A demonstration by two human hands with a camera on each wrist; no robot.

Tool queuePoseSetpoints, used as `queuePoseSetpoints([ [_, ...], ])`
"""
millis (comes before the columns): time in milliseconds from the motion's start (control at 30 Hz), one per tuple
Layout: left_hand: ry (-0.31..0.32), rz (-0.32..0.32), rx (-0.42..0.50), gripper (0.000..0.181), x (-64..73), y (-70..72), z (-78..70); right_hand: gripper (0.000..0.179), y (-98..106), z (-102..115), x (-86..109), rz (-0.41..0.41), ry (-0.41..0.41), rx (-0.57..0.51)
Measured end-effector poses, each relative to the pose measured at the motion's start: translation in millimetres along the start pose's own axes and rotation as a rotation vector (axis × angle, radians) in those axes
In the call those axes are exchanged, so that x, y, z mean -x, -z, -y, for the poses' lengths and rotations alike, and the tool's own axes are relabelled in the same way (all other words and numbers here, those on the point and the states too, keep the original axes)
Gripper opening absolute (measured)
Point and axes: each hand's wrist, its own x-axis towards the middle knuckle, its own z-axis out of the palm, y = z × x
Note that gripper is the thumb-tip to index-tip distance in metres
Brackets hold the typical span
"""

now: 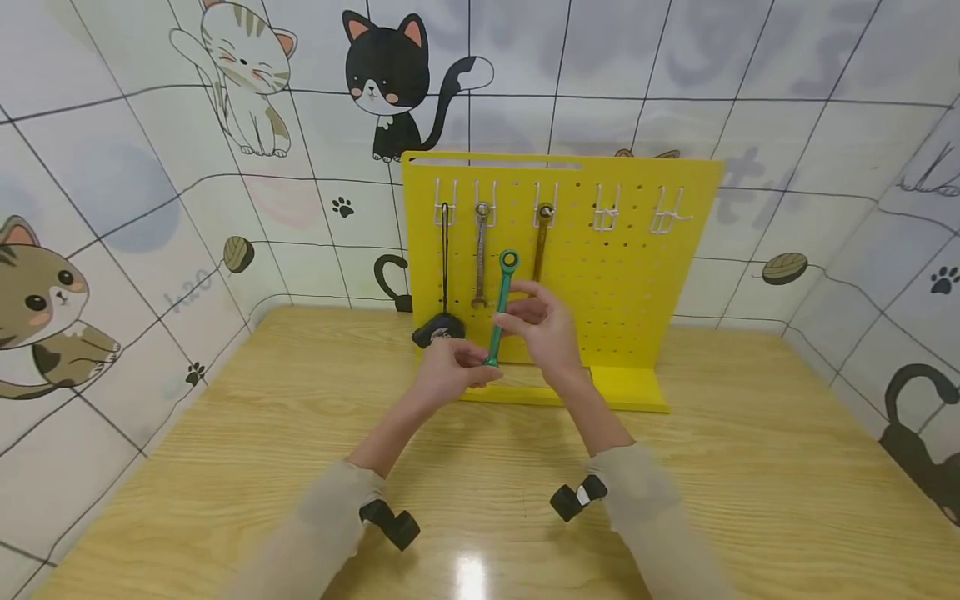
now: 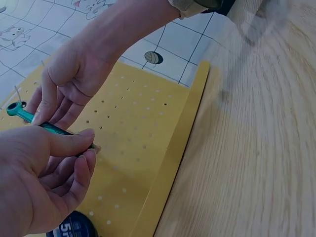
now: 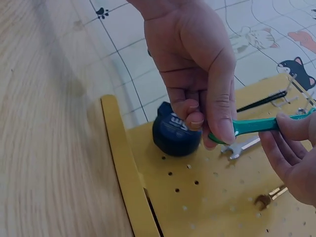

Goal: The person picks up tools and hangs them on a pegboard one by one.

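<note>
Upright and slightly tilted, a green ratchet wrench [image 1: 502, 312] is held between both hands in front of the yellow pegboard [image 1: 622, 308], its ring end up. My left hand [image 1: 446, 373] pinches the wrench's lower end between thumb and fingers. Higher up, around the middle of the shaft, my right hand [image 1: 547, 333] pinches it too. In the left wrist view the ring end of the green wrench [image 2: 15, 107] points away to the left. The right wrist view has the left hand [image 3: 197, 64] covering much of the lower end.
White wire hooks [image 1: 606, 212] line the pegboard's top. From them hang a black tape measure [image 1: 441, 327] on a cord, a silver wrench [image 1: 481, 258] and a bronze-coloured wrench [image 1: 542, 242]. The board's yellow base [image 1: 630, 390] rests on the wooden table [image 1: 750, 467], against a cat-patterned wall.
</note>
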Motion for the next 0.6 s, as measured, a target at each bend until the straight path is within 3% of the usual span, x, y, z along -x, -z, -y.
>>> queuePoseSetpoints([
  [267, -0.056, 0.012, -0.001, 0.020, -11.7, -24.8, -8.3, 0.040, 29.2, 10.8, 2.1, -0.041, -0.034, -0.025],
  [600, -0.076, -0.013, 0.098, 0.025, -25.4, -54.3, -18.9, 0.032, 57.5, 16.4, -4.2, -0.135, -0.014, -0.016],
])
